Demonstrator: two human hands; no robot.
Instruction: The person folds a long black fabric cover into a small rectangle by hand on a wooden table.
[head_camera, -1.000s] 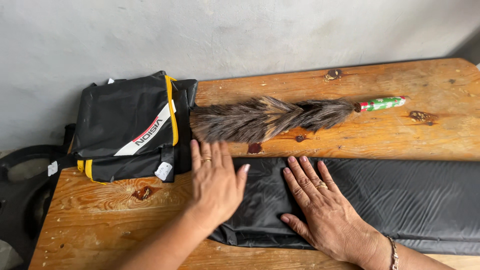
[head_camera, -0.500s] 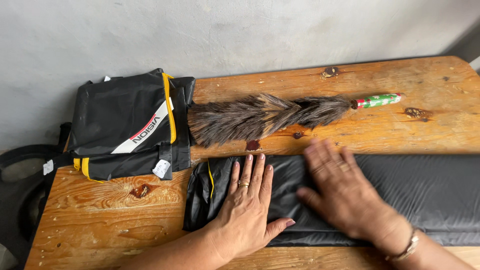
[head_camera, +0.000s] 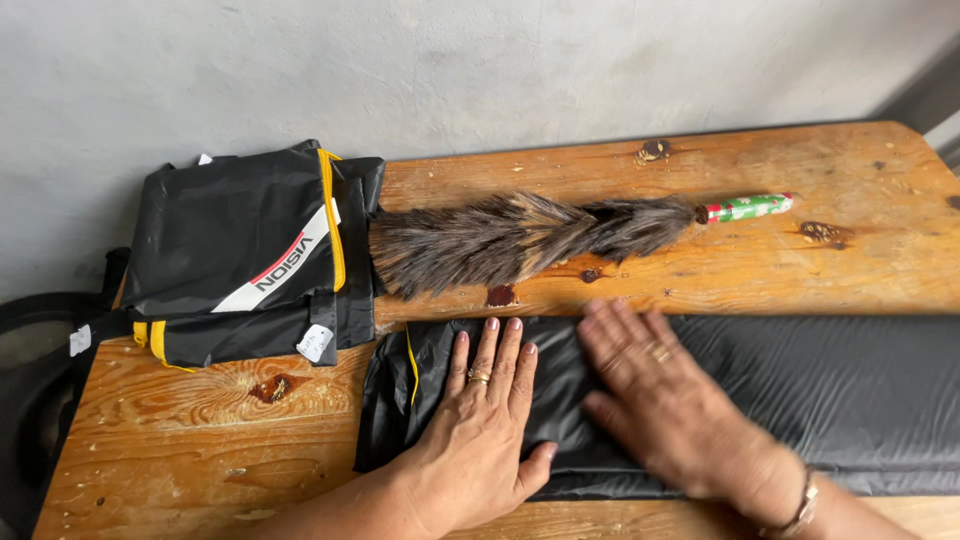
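A long black folded fabric piece (head_camera: 840, 390) with a yellow trim line lies along the near side of the wooden table (head_camera: 200, 440). My left hand (head_camera: 480, 430) rests flat on its left end, fingers spread, a ring on one finger. My right hand (head_camera: 670, 410) presses flat on the fabric just to the right, blurred by motion, with a ring and a wrist bracelet. Neither hand grips anything.
A feather duster (head_camera: 520, 240) with a green patterned handle lies across the table's middle. A folded black bag with yellow piping and a white stripe (head_camera: 250, 260) sits at the back left. A grey wall runs behind. A dark round object (head_camera: 30, 390) sits off the left edge.
My left hand slid from the bare wood onto the fabric's left end. My right hand has swept rightward along the fabric. The fabric's left edge now shows its yellow trim.
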